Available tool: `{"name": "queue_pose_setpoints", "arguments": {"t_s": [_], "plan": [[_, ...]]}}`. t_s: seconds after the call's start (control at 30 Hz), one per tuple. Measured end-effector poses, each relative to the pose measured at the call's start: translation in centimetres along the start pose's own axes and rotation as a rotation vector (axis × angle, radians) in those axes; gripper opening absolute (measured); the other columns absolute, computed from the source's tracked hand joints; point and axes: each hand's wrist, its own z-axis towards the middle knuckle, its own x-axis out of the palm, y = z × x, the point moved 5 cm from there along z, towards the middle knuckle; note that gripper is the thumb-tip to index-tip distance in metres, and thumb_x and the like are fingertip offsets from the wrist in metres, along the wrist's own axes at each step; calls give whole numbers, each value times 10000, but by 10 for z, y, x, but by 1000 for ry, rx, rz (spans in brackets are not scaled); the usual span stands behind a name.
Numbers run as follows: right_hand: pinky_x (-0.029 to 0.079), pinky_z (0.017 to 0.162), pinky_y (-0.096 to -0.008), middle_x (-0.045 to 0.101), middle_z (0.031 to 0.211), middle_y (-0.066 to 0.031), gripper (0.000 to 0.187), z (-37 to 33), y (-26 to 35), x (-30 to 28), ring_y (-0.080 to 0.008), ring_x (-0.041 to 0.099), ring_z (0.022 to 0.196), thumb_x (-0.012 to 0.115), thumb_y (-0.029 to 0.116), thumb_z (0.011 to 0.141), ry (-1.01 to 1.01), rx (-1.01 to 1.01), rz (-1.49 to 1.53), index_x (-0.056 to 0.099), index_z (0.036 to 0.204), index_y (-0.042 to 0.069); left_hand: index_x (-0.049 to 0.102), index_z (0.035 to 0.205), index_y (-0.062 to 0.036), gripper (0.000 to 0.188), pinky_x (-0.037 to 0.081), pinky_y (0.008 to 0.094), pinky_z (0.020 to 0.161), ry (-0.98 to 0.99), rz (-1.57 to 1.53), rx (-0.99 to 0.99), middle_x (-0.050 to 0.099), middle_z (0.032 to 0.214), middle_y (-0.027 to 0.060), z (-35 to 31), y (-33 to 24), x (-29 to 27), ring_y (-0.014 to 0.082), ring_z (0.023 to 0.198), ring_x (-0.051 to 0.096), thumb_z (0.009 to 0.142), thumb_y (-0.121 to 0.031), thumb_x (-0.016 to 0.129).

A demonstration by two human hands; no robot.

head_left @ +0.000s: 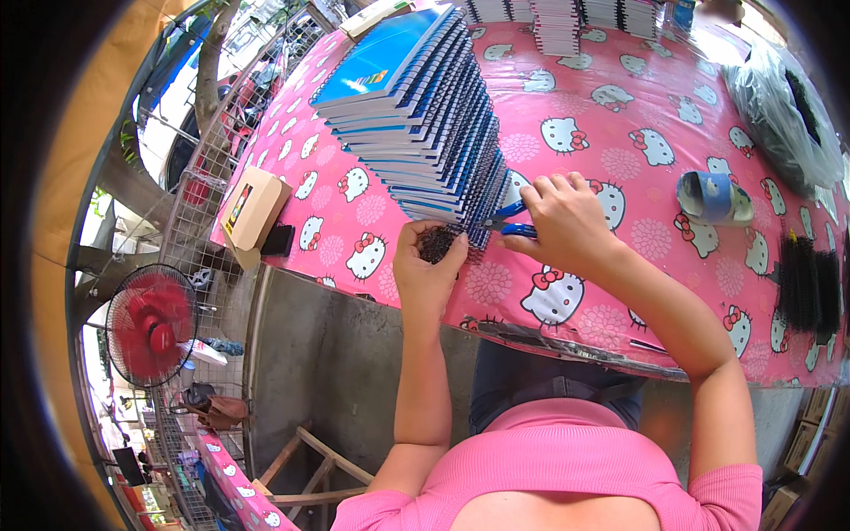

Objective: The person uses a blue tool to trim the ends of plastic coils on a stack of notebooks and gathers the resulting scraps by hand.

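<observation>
A tall leaning stack of spiral-bound notebooks (416,155) with blue covers stands on the table, its coil edges toward the right. At the stack's near bottom corner, my left hand (423,279) is closed around a clump of dark, curly coil pieces (436,244). The left thumb lies against the lowest coils. From the right, my right hand (571,221) grips blue-handled pliers (521,230), with the handles apart. The tips of the pliers point at the coil edge near my left fingertips. Whether they touch a coil, I cannot tell.
A pink patterned cloth covers the table (620,164). Left of the stack sit a cardboard box (255,212) and a small black object (279,241). Rightward are a tape roll (706,196), a plastic bag (784,119) and black coils (807,283). More notebooks (556,26) stand behind.
</observation>
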Motion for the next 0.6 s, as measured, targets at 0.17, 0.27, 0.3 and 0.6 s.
{"name": "queue_pose_setpoints", "arguments": {"t_s": [0.17, 0.27, 0.3, 0.6], "plan": [[500, 656, -403, 633, 754, -147, 633, 14, 5, 5, -294, 650, 720, 638, 619, 761, 351, 100, 214, 632, 878, -3, 556, 1007, -5, 325, 414, 205, 457, -31, 53, 97, 629, 808, 57, 2, -2, 0, 83, 584, 558, 760, -57, 761], [503, 589, -420, 629, 691, -150, 632, 10, 5, 7, -312, 655, 641, 638, 617, 761, 381, 62, 229, 629, 857, -8, 557, 1025, 3, 352, 475, 234, 597, -44, 13, -97, 636, 854, 63, 2, 6, -6, 90, 710, 584, 758, -86, 770], [503, 594, -419, 630, 696, -149, 627, 7, 2, 7, -311, 655, 648, 639, 616, 761, 323, 66, 223, 632, 847, -6, 553, 1035, 0, 358, 467, 229, 564, -33, -23, -149, 635, 852, 63, 2, 6, -7, 87, 695, 584, 761, -82, 767], [511, 708, -396, 661, 775, -137, 579, 12, 9, 15, -281, 661, 753, 673, 588, 734, 64, -17, 149, 666, 823, 15, 548, 1050, -11, 362, 442, 215, 456, 28, -64, -203, 629, 809, 51, -4, 1, 0, 82, 608, 581, 761, -60, 761]]}}
